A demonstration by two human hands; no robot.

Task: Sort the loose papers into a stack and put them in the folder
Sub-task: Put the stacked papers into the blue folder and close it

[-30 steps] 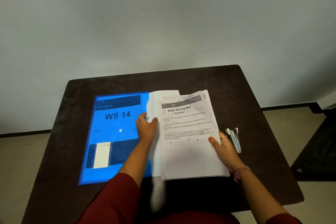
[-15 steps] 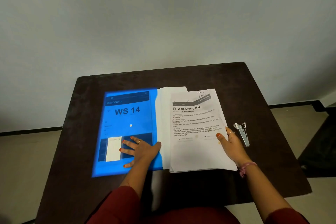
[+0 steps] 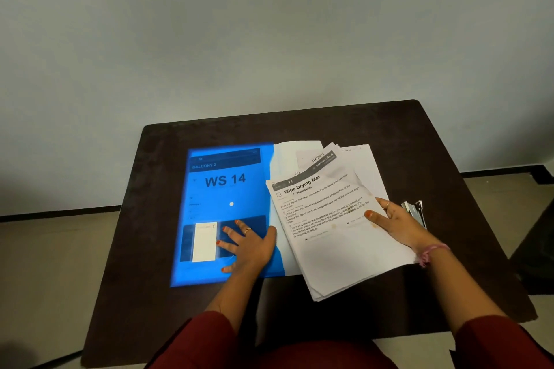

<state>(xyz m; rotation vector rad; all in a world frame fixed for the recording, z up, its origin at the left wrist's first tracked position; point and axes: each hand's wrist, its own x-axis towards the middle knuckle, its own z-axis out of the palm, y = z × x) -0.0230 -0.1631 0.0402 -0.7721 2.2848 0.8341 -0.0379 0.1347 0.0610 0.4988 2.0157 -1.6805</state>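
The bright blue plastic folder lies open on the dark wooden desk. Her left hand presses its cover flat, fingers spread. Her right hand grips the stack of printed white papers, tilted over the folder's right half. Gathered, I'd say; not yet squared or tucked in.

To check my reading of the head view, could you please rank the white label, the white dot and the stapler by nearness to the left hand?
From the left hand:
1. white label, touching its fingertips.
2. white dot, above it on the folder.
3. stapler, far right of the papers.
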